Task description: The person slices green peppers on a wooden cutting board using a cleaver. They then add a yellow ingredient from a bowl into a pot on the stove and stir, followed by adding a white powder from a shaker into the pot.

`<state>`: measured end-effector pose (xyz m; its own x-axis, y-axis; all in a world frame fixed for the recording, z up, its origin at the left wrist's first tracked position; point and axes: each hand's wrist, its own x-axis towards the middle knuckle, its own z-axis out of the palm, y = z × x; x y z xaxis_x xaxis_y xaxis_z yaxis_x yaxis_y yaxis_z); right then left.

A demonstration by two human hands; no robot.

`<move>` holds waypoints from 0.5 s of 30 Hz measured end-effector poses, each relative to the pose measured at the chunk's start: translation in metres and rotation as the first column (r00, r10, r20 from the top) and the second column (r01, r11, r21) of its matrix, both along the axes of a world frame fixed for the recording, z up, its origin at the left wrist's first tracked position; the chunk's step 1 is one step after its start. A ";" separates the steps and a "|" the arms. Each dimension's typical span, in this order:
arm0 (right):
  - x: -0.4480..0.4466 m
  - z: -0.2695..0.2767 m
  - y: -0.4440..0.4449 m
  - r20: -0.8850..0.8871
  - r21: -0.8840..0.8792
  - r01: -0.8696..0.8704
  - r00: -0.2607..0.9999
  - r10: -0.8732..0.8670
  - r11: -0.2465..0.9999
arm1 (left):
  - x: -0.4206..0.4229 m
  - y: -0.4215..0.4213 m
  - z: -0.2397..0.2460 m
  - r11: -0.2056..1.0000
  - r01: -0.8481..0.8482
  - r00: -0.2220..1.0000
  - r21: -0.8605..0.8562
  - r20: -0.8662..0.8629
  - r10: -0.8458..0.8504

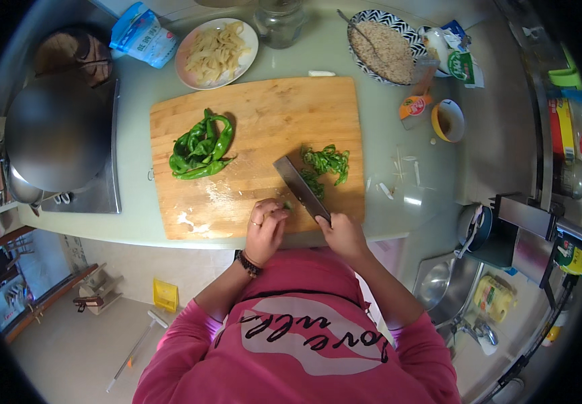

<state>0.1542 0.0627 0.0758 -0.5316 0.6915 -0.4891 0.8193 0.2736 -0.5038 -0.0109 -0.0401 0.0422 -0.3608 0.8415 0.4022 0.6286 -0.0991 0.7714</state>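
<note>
My right hand [342,233] grips the handle of a cleaver [301,188], whose broad blade slants up and left over a wooden cutting board [260,126]. Beside the blade, on its right, lie sliced green peppers [327,164]. My left hand [266,224] is at the board's front edge, left of the cleaver, fingers curled near a small green pepper piece [287,205]; whether the fingers hold it is unclear. On the board's left part rests a pile of whole green peppers [202,146].
Behind the board stand a plate of flat noodles [216,53], a glass jar [279,25] and a patterned bowl of pale grain-like food with a spoon [384,50]. A small yellow bowl [448,121] is at right. A stove [104,187] is at left, a sink [442,285] at lower right.
</note>
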 end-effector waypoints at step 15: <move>0.015 -0.021 -0.001 -0.326 0.097 -0.001 0.945 0.033 0.995 | 0.037 0.113 0.066 0.950 0.283 0.959 -0.131 0.037 -0.281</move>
<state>0.1695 0.0621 0.0546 -0.6632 0.7154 -0.2197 0.6088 0.3450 -0.7144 0.0258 0.0728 0.1085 -0.1071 0.9556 0.2746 0.5762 -0.1655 0.8004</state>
